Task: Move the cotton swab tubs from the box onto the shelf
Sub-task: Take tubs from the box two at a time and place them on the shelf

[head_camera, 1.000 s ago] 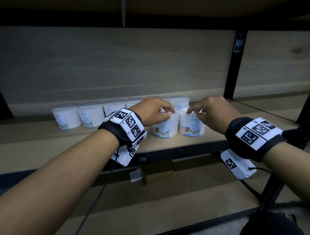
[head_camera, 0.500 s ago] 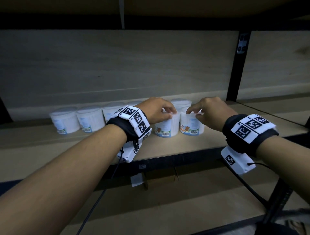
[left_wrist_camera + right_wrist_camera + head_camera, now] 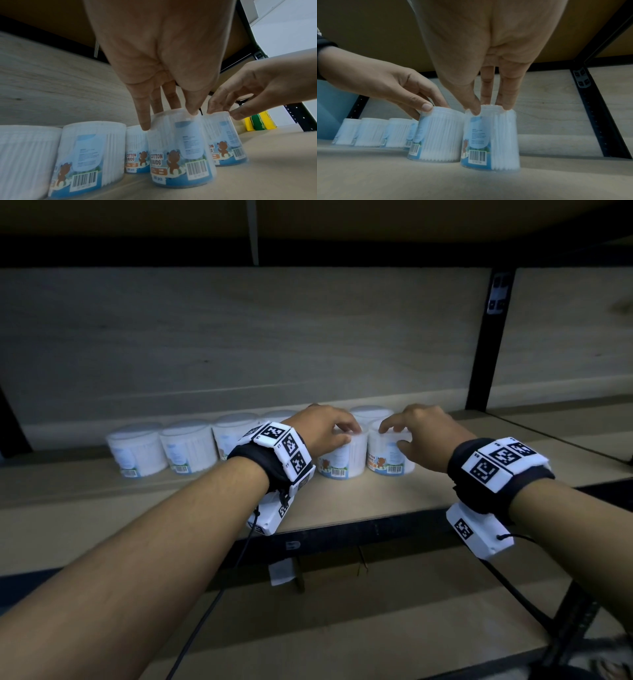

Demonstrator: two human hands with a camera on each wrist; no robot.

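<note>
So the head view hides a fair bit: the left hand (image 3: 322, 429) covers the top of the left tub (image 3: 337, 460), and its wristband blocks part of the back row (image 3: 164, 448), so I can't count those tubs for sure. The box isn't in any shot. The right hand (image 3: 424, 434) sits over the right tub (image 3: 388, 455), and from up there you can't tell whether the fingers actually touch. The wrist cams sort that out, though both are a bit smeary. Left wrist view shows the fingers (image 3: 144, 117) spread around the lid rim of the left tub (image 3: 180, 148), thumb on one side, fingertips on the other, pinching it from above. Right wrist view shows the same grip: fingers (image 3: 506, 97) and thumb pinching the top edge of the right tub (image 3: 491, 138). Both tubs stand upright on the shelf (image 3: 359, 501), just beside each other, in front of the back row. Only the left wrist cam catches the "COTTON BUDS" label and some yellow and green things (image 3: 257, 121) far off.
</note>
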